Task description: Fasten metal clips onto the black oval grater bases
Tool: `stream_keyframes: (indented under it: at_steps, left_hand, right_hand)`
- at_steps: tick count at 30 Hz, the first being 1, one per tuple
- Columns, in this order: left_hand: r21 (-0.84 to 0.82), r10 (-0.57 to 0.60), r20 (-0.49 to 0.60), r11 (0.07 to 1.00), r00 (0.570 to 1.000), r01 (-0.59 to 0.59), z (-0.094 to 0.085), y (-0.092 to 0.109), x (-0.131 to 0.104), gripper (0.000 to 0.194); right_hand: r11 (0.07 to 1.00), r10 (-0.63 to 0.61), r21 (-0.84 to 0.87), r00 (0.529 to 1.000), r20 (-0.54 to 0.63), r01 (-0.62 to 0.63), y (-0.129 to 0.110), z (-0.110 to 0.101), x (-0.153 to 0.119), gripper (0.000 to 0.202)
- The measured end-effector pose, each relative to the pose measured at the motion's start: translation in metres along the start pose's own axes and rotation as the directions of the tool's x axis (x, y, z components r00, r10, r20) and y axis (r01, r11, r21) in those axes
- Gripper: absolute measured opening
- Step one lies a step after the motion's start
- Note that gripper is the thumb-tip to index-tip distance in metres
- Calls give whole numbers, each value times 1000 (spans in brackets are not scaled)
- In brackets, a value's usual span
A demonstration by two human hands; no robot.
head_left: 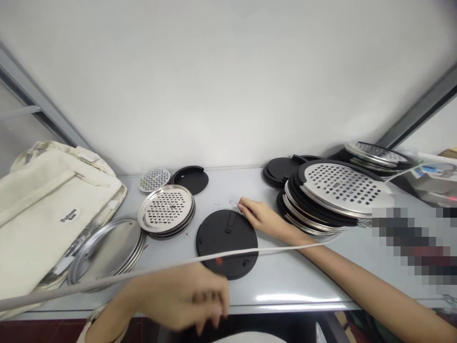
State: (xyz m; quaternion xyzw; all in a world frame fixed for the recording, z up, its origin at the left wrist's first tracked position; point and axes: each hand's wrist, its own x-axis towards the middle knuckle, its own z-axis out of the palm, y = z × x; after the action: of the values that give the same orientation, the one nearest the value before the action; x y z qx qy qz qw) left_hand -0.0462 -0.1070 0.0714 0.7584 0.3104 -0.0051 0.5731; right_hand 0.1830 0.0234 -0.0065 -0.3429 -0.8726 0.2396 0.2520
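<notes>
A black round disc [217, 233] with a raised clip-like strip lies flat on the grey table. Just beyond its far right edge, my right hand [260, 216] has its fingers pinched together at the tabletop, against a small thin wire piece [233, 204]. My left hand [182, 295] hovers over the table's front edge, fingers curled and smeared by motion; whether it holds anything is unclear. To the left of the disc sits a stack of round metal grater plates [167, 207]. Nearer the front left are several smooth metal discs [110, 247].
A white cable [250, 251] crosses in front of the disc. Cream bags [46, 200] fill the left side. On the right stands a tall stack of grater plates and black rings [339, 190]. More black discs [282, 169] and a second grater plate [155, 180] lie near the wall.
</notes>
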Motion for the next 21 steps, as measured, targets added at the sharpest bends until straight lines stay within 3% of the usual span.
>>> stream_keyframes:
  at_steps: [1, 3, 6, 7, 8, 12, 21]
  left_hand:
    - [11, -94, -145, 995, 985, 96, -12, 0, 1, 27]
    - [53, -109, -356, 989, 928, 136, -35, -2, 12, 29]
    - [180, 21, -676, 974, 736, 137, -58, -12, 43, 21]
    - [218, 82, -723, 969, 686, 114, -63, -16, 55, 17]
    - [261, 140, -730, 962, 669, 83, -66, -20, 66, 14]
    - [414, 314, -662, 910, 681, -17, -69, -32, 90, 11]
    - [685, 446, -541, 726, 713, 65, -68, -50, 83, 16]
  right_hand:
    - [1000, -7, -11, 1000, 10, 7, 0, -1, 0, 23]
    - [999, -17, -34, 1000, 24, 18, 0, -3, 1, 24]
    - [998, -19, -62, 999, 40, 22, -1, -4, 0, 24]
    - [997, -16, -72, 999, 45, 19, -1, -5, -1, 24]
    - [997, -13, -78, 999, 47, 17, -2, -5, -2, 23]
    - [999, -36, -35, 998, 58, 38, -3, -5, -4, 22]
    - [997, 1, -71, 999, 32, 2, -3, 0, -6, 21]
